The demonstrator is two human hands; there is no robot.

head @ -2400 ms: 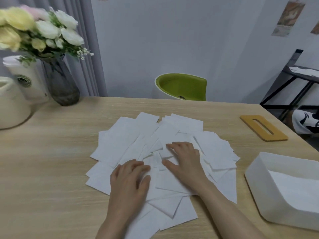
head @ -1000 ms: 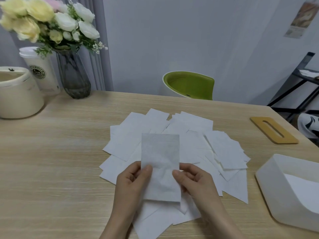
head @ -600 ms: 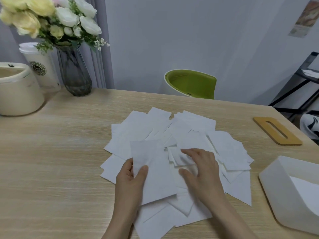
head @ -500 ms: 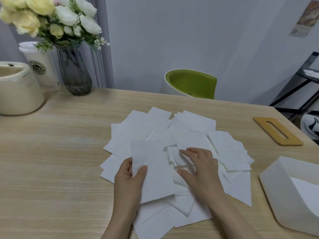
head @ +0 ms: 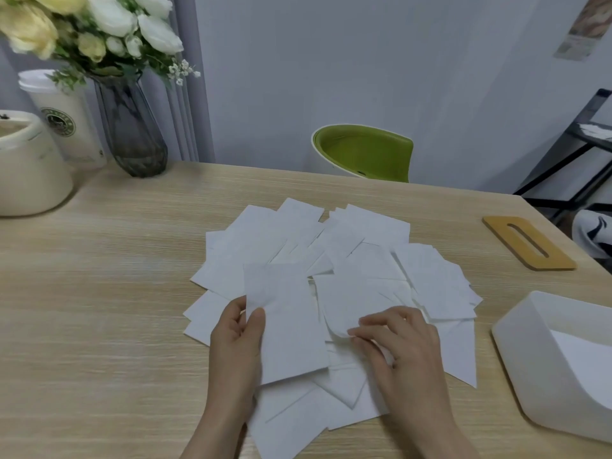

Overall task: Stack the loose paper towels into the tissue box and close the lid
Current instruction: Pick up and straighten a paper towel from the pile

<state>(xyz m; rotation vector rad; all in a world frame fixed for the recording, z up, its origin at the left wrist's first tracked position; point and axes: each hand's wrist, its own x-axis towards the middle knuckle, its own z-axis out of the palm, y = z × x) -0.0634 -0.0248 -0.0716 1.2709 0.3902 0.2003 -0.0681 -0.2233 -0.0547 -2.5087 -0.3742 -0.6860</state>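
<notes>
Paper towels [head: 334, 260], loose and overlapping, are spread in a fan across the middle of the worktop [head: 99, 293], between the two hands and the far edge. One towel, the held sheet [head: 284, 323], is pinched at its left edge by the left hand [head: 236, 339], thumb on top and fingers beneath, so that it is carried just clear of the pile; it is judged to serve as the base onto which further sheets will be gathered. A second sheet [head: 347, 303] is being taken at its near edge by the right hand [head: 402, 346], whose fingertips [head: 356, 332] are curled onto the paper and curl that edge upward; the grip is thus closed lightly on thin paper, not wide. The tissue box [head: 516, 352], white and lidless, stands at the right edge of the worktop, its open top facing up; at least one white sheet seems to lie inside, though the rest of the interior is cut off by the frame. The lid [head: 530, 243], a wooden plate with a slot, lies flat and well apart from the box, near the far right corner, presumably set aside to leave the opening free. By judgement the task is at an early stage: most towels are not yet stacked. A vase of flowers [head: 130, 127], a paper cup [head: 66, 117] and a cream container [head: 29, 173] stand at the far left.
</notes>
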